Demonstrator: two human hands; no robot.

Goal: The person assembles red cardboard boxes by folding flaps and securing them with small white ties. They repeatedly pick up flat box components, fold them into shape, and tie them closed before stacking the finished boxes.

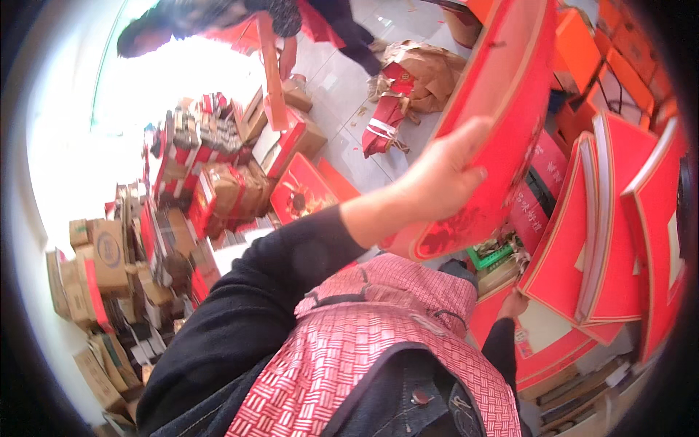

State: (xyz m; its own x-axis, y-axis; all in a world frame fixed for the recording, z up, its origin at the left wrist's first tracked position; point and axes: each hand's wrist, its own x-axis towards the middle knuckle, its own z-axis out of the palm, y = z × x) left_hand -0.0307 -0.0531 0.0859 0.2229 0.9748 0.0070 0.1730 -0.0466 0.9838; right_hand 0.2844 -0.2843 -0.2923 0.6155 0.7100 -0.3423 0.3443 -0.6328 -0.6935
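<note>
My left hand is closed on the edge of a long red cardboard box lid. The lid stands tilted in front of me, with a pale inner face and a dark printed pattern low on its outside. Lower down and to the right, my right hand is beside a red-bordered panel with a pale middle. Its fingers are small and partly hidden, so their grip is unclear. Several red box pieces with tan edges lean in a fan to the right of that hand.
Cardboard boxes and bundled red packages are heaped along the left. Crumpled brown paper lies on the tiled floor. Another person bends at the far left with an orange-red strip. Orange boxes stand far right.
</note>
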